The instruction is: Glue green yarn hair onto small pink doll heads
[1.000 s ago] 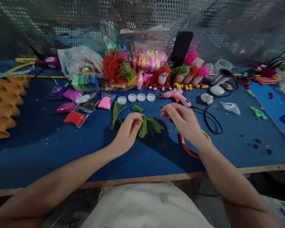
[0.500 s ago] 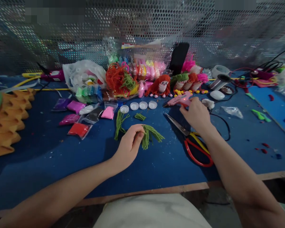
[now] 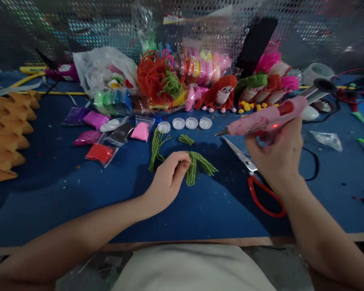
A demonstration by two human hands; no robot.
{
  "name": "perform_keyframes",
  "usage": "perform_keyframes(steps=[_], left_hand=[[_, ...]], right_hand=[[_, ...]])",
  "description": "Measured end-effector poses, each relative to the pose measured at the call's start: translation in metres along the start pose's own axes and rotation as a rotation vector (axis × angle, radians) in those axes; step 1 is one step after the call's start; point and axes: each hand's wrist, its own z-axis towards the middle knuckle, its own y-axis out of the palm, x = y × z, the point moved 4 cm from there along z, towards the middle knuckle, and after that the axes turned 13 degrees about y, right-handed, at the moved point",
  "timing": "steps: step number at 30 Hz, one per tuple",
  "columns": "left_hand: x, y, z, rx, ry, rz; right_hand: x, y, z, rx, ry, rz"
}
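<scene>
Glue gun raised over pinned yarn.
Left hand (image 3: 170,178) curls, fingertips pinched on the green yarn bundle (image 3: 198,165) lying on the blue table (image 3: 79,190). At its 3 o'clock, the right hand (image 3: 279,155) is clamped around the pink glue gun (image 3: 263,116), nozzle toward 9 o'clock, now lifted off the table.

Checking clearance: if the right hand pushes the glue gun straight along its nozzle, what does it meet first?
Probably the small green yarn tuft, left of the glue gun tip; depth is unclear.
</scene>
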Motion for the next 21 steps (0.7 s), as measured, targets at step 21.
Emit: perform_keyframes(steps=[21], left_hand=[[0.0,0.001,0.0,-0.031,-0.003,0.013]], right_hand=[[-0.027,0.003,-0.03,0.107,-0.457,-0.007]])
